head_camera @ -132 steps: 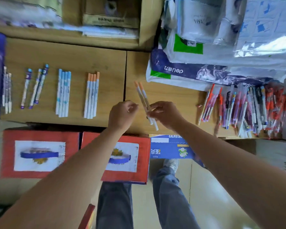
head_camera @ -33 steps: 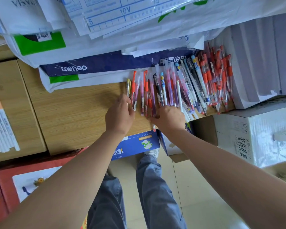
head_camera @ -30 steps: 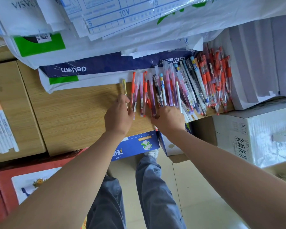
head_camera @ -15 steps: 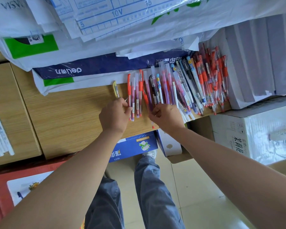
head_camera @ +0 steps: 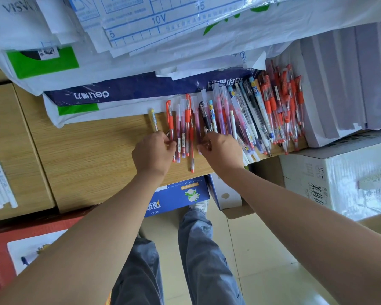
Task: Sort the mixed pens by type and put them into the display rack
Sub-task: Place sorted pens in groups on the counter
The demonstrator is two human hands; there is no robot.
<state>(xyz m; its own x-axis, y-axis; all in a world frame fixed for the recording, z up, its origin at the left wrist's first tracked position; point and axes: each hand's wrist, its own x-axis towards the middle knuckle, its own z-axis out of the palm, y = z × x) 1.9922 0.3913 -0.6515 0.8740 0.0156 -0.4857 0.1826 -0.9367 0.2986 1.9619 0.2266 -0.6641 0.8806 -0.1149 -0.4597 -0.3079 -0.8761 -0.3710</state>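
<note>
Mixed pens lie in a loose fan along the table's front edge toward its right end, butted against a grey paper stack. No display rack in view.

Left hand is knuckles-up, fingers curled onto the lower ends of a few red pens lying slightly apart from the heap. A yellow pen lies just beside them. Right hand is curled over the heap's left margin. Cannot tell whether either hand pinches a pen or merely presses on it, because the fingertips are hidden.

Risk: several pen tips overhang the front edge, so a sideways sweep would likely roll them to the floor. Clear-sleeved and red-gripped types look alike, so mis-sorting is plausible.

Writing:
- "deli" on the navy package, upside down
- "RIO" on the blue box
- "10V", "5", "15" on the printed sheet
- "VISV…" at top left
</note>
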